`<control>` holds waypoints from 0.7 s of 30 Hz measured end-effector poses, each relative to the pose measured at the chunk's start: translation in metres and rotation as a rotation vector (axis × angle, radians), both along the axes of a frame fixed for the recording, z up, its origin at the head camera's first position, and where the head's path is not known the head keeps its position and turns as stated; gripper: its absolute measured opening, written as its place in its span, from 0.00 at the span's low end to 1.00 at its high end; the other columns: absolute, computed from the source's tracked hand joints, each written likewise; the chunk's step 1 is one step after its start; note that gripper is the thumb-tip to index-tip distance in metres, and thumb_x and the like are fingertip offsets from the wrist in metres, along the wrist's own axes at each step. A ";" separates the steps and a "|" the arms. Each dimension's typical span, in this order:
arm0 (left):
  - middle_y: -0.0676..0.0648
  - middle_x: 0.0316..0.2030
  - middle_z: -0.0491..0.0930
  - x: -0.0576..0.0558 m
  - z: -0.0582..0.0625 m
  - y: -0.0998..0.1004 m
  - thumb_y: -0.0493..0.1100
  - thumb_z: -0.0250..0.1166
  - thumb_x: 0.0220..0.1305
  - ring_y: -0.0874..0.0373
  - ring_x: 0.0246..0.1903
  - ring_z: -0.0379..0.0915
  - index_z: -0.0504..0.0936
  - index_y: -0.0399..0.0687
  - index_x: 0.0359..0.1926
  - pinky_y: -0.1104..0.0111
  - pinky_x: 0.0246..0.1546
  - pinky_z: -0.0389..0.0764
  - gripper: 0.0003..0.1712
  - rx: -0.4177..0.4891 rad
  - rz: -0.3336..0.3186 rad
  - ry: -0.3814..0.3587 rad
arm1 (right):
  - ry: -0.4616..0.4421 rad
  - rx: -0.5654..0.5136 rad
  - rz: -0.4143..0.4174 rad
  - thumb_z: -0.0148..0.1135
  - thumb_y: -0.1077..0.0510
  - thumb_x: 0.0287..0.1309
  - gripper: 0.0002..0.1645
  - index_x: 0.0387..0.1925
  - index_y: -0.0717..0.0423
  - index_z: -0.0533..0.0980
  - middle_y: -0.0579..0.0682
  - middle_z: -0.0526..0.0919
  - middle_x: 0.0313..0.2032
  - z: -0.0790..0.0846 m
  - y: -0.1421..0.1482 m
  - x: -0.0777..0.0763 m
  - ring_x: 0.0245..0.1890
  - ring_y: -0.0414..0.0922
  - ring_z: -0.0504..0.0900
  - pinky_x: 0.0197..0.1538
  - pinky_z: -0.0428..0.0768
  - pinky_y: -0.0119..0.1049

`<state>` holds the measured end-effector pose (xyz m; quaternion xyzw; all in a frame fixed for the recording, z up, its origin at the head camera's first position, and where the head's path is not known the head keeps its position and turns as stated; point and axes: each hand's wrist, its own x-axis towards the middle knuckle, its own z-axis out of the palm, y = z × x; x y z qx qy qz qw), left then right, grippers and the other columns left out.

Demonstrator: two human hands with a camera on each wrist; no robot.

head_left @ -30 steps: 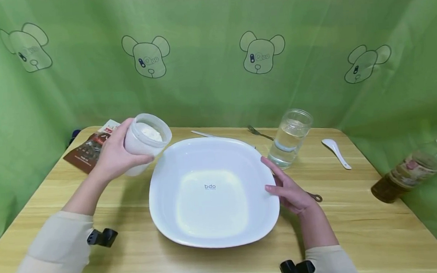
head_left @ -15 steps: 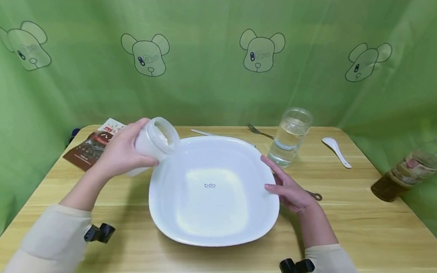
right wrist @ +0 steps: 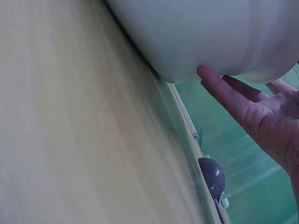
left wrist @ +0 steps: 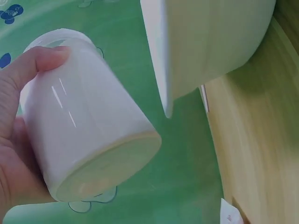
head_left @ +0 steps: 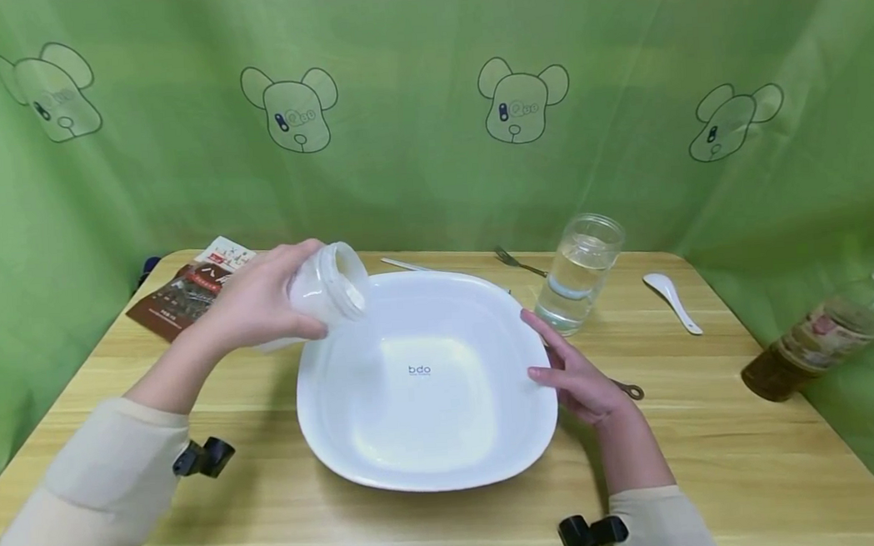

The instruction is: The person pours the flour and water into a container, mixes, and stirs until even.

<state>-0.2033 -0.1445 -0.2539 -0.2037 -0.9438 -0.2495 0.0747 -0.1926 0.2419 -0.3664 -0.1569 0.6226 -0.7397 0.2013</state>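
Observation:
In the head view my left hand grips a clear jar of white powder, tilted with its mouth toward the white basin. The mouth leans over the basin's upper left rim, and a faint pale haze shows beneath it. Seen from the left wrist, the thumb lies across the side of the jar and its base faces the camera. My right hand holds the basin's right side, thumb over the rim. From the right wrist, fingers of that hand touch the outer wall of the basin.
A jar of clear liquid stands right behind my right hand. Behind the basin lie a fork and a white stick-like thing. A white spoon and a bottle of dark liquid are at right, printed packets at left, a dark ladle near the basin.
My left hand has moved the jar right, over the basin's edge, and tipped it further until its mouth faces sideways and down. My right hand stays on the basin.

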 end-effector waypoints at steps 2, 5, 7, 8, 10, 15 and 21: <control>0.42 0.53 0.65 0.001 0.002 0.003 0.52 0.72 0.25 0.46 0.50 0.60 0.59 0.47 0.61 0.48 0.46 0.64 0.56 -0.032 -0.015 -0.002 | 0.002 0.000 0.003 0.51 0.70 0.50 0.47 0.65 0.41 0.42 0.64 0.46 0.61 0.000 0.000 0.000 0.48 0.57 0.69 0.40 0.73 0.53; 0.43 0.54 0.64 0.002 0.005 0.009 0.53 0.72 0.25 0.46 0.51 0.59 0.59 0.48 0.61 0.48 0.47 0.63 0.56 -0.074 -0.039 -0.006 | 0.000 0.000 0.002 0.51 0.70 0.50 0.47 0.65 0.41 0.42 0.64 0.47 0.60 0.000 0.001 0.000 0.47 0.57 0.70 0.40 0.73 0.53; 0.43 0.55 0.64 0.003 0.007 0.013 0.53 0.71 0.25 0.46 0.52 0.58 0.58 0.49 0.62 0.48 0.48 0.63 0.56 -0.105 -0.046 -0.014 | 0.000 -0.004 0.003 0.51 0.70 0.50 0.47 0.65 0.41 0.42 0.65 0.48 0.60 -0.001 0.001 -0.001 0.47 0.57 0.70 0.40 0.73 0.54; 0.43 0.55 0.63 0.003 0.008 0.014 0.53 0.71 0.26 0.45 0.53 0.57 0.58 0.49 0.62 0.47 0.49 0.62 0.56 -0.122 -0.054 -0.021 | 0.001 -0.005 0.004 0.51 0.70 0.50 0.47 0.65 0.41 0.42 0.64 0.47 0.60 -0.001 0.001 -0.001 0.47 0.57 0.70 0.39 0.73 0.54; 0.42 0.56 0.62 0.004 0.010 0.018 0.54 0.71 0.27 0.44 0.54 0.55 0.57 0.48 0.62 0.46 0.50 0.60 0.56 -0.150 -0.068 -0.038 | 0.003 -0.008 0.006 0.50 0.71 0.50 0.47 0.65 0.41 0.43 0.64 0.47 0.60 -0.001 0.002 -0.001 0.47 0.58 0.70 0.39 0.73 0.54; 0.41 0.58 0.59 0.003 0.011 0.023 0.53 0.70 0.28 0.43 0.57 0.51 0.56 0.48 0.63 0.45 0.52 0.55 0.55 -0.188 -0.110 -0.058 | 0.002 -0.006 0.005 0.51 0.71 0.50 0.47 0.65 0.41 0.43 0.64 0.47 0.60 -0.002 0.002 -0.001 0.47 0.59 0.69 0.39 0.73 0.54; 0.42 0.58 0.59 0.003 0.011 0.028 0.54 0.70 0.28 0.43 0.56 0.52 0.57 0.49 0.62 0.45 0.52 0.56 0.55 -0.213 -0.126 -0.048 | -0.008 -0.003 -0.002 0.51 0.71 0.50 0.47 0.65 0.41 0.43 0.65 0.48 0.60 -0.002 0.001 -0.001 0.45 0.59 0.71 0.38 0.73 0.55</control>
